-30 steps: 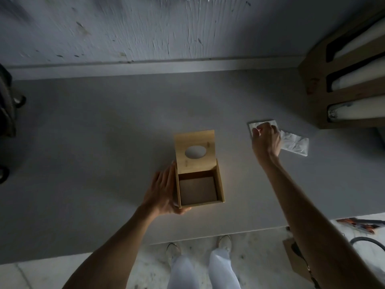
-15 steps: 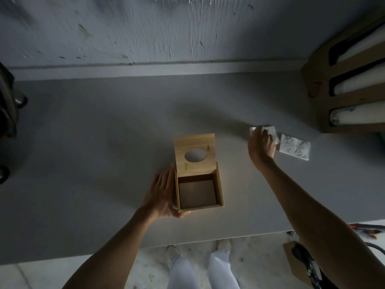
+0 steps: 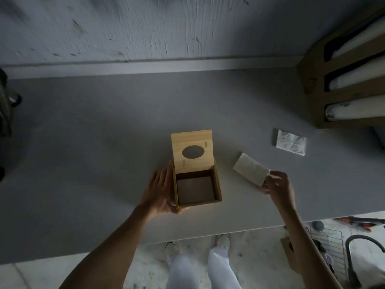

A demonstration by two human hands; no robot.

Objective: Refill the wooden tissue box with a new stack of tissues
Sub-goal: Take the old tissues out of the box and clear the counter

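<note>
A small wooden tissue box [image 3: 218, 188] stands open on the grey counter, its lid [image 3: 192, 151] with an oval hole tilted back. Nothing lies inside on its bare floor. My left hand [image 3: 161, 188] presses flat against the box's left wall. My right hand [image 3: 278, 186] pinches one end of a white tissue stack [image 3: 250, 169], held just above the counter to the right of the box. A crinkled white wrapper [image 3: 290, 142] lies farther back on the right.
A wooden rack [image 3: 318, 80] with white rolls stands at the back right, against the wall. The grey counter [image 3: 93, 142] stretches to the left. Below its front edge are my feet, a wire basket [image 3: 331, 247] and a black hose on the floor.
My right hand lifted the tissue stack off the counter beside the wrapper and brought it toward me and leftward, nearer the box. The left hand stayed on the box.
</note>
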